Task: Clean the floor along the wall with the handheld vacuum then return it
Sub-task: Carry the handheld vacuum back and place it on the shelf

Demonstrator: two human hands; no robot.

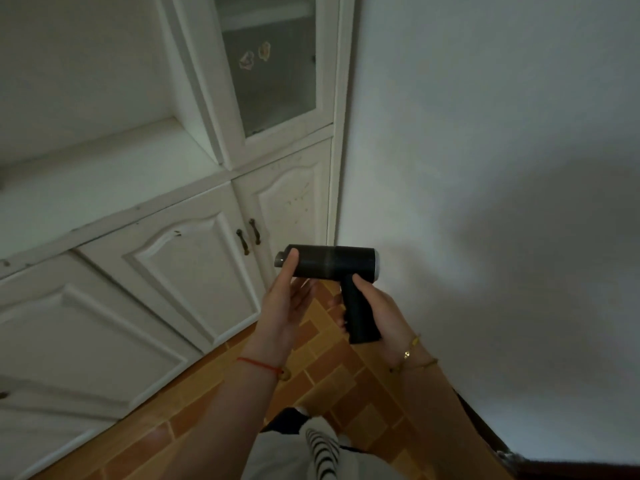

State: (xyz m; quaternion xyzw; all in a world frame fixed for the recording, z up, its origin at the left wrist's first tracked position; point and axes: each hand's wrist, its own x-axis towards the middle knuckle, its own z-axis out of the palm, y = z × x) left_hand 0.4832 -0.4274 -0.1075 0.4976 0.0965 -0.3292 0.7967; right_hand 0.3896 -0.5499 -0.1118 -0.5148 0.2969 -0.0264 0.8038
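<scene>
A black handheld vacuum [334, 263] with a pistol handle is held level in front of me, nozzle pointing left toward the cabinet. My right hand [375, 306] is wrapped around its handle. My left hand [285, 299] is palm up under the front of the barrel, with the thumb resting on the barrel near the nozzle. The orange tiled floor [329, 368] runs below along the white wall [485, 168] on the right.
A white cabinet [166, 265] with lower doors, dark handles [248, 235] and an upper glass door [270, 64] fills the left. A dark baseboard [485, 427] edges the wall at lower right. My legs and a striped foot [322, 452] show at the bottom.
</scene>
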